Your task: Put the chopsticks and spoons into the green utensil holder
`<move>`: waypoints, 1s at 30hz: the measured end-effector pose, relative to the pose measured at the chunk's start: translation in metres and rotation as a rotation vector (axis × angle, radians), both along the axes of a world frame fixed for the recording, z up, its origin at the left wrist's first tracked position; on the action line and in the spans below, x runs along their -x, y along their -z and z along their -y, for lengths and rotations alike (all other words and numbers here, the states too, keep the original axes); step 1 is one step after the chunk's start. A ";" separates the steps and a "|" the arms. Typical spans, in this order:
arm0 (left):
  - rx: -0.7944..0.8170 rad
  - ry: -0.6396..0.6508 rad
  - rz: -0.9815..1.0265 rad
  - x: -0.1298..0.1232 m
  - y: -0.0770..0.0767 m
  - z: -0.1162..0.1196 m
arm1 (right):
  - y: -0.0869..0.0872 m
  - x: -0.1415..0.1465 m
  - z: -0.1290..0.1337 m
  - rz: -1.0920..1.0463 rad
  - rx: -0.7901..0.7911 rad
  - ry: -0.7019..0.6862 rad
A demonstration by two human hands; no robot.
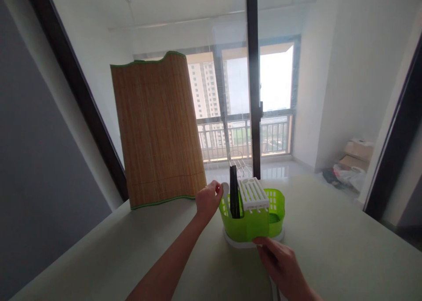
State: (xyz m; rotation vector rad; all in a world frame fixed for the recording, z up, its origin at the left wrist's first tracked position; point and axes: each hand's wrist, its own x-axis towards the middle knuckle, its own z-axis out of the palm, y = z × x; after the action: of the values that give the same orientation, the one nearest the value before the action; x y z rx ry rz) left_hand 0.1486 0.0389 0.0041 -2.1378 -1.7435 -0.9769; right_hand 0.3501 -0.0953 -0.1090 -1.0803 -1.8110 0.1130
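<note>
One left hand [208, 199] on white spoon [226, 190], right hand [281, 260] by green basket [247, 229]

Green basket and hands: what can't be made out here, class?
- Head view, lower ends of white spoon and black sticks: hidden by green basket.
- Head view, pale item under right hand: cut off by bottom edge.
- Head view, white bag's contents: too small.

The basket [252, 228] wall hides from you the lower ends of the chopsticks [234, 191] and spoon [225, 190]. Your right hand [280, 261] partly covers a pale thing [274, 291], cut off below, that you can't identify. The bottom edge crops both your forearms [168, 266]; the bags [348, 178] at far right look too blurred to make out
</note>
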 end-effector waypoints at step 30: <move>0.485 0.395 0.363 -0.021 0.116 0.135 | -0.024 -0.052 -0.011 0.352 0.553 0.331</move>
State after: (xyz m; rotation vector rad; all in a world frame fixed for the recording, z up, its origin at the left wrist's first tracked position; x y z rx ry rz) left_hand 0.1692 -0.0963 -0.1121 -2.8430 -1.9131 -1.1952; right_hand 0.4017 -0.0845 -0.0853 -1.8750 -1.9285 0.2462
